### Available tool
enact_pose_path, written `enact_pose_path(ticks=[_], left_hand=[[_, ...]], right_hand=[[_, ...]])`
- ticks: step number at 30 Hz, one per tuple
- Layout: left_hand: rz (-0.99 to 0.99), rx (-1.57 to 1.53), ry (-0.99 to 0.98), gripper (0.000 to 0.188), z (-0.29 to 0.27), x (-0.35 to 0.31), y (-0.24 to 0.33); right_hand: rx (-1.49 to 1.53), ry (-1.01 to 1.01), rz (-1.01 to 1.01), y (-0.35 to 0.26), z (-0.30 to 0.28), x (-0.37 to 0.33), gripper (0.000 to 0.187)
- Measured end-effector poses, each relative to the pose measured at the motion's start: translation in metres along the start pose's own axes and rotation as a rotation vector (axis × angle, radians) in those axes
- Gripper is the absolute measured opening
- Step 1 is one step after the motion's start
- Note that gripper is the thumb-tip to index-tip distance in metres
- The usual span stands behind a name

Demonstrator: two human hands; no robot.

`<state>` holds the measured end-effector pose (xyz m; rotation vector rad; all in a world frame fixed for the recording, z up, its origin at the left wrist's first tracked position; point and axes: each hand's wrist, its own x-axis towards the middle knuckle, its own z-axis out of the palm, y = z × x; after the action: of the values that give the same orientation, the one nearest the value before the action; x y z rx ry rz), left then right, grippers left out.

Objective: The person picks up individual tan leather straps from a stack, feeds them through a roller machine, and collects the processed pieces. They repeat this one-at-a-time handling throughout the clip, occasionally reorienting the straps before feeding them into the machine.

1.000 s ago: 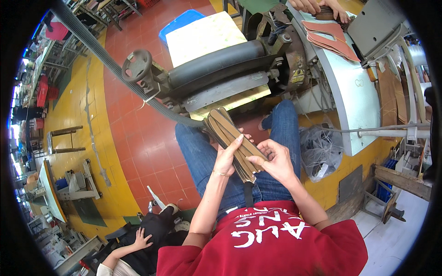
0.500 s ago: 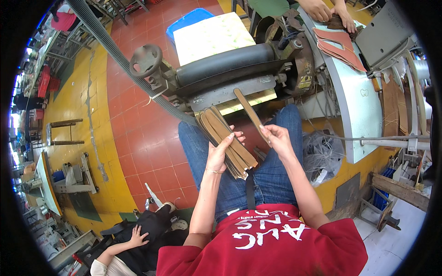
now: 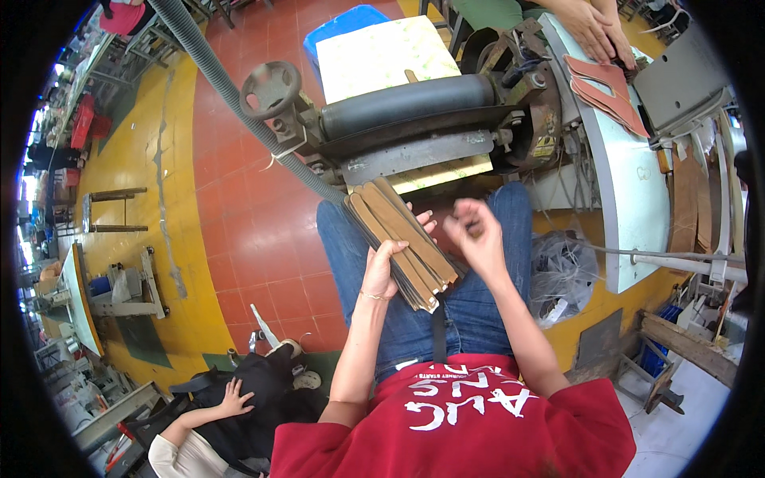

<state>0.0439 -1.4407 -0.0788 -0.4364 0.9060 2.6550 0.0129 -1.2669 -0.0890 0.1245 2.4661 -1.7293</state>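
My left hand (image 3: 384,267) is closed around a fanned bundle of long brown leather strips (image 3: 402,239) with rounded far ends, held over my lap. Just right of the bundle is my right hand (image 3: 478,237), raised with bent fingers. Motion smears its fingertips, and no strip shows in it. Beyond my knees stands a roller machine with a dark roller (image 3: 410,105) and a grey metal plate (image 3: 418,157) along its near side. Past the roller, the rounded tip of a brown strip (image 3: 411,76) pokes out over a pale patterned board (image 3: 374,60).
A handwheel (image 3: 271,89) and a ribbed grey hose (image 3: 231,88) flank the machine's left. At right, a co-worker's hands (image 3: 594,32) rest at a white table (image 3: 625,191) bearing reddish leather pieces (image 3: 610,89). Another person's hand (image 3: 236,398) lies on black fabric at lower left.
The single strip has left my right hand, which has drawn slightly nearer the bundle. A strip tip now shows beyond the roller. The view has shifted slightly.
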Motion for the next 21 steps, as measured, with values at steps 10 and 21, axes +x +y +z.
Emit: enact_pose_path(ticks=[10, 21], left_hand=[[0.007, 0.069, 0.03, 0.058, 0.007, 0.002, -0.004], [-0.022, -0.043, 0.16, 0.045, 0.0, 0.006, -0.016]], right_hand=[[-0.047, -0.148, 0.127, -0.038, -0.014, -0.045, 0.02], [-0.554, 0.183, -0.664, -0.04, -0.022, -0.039, 0.019]])
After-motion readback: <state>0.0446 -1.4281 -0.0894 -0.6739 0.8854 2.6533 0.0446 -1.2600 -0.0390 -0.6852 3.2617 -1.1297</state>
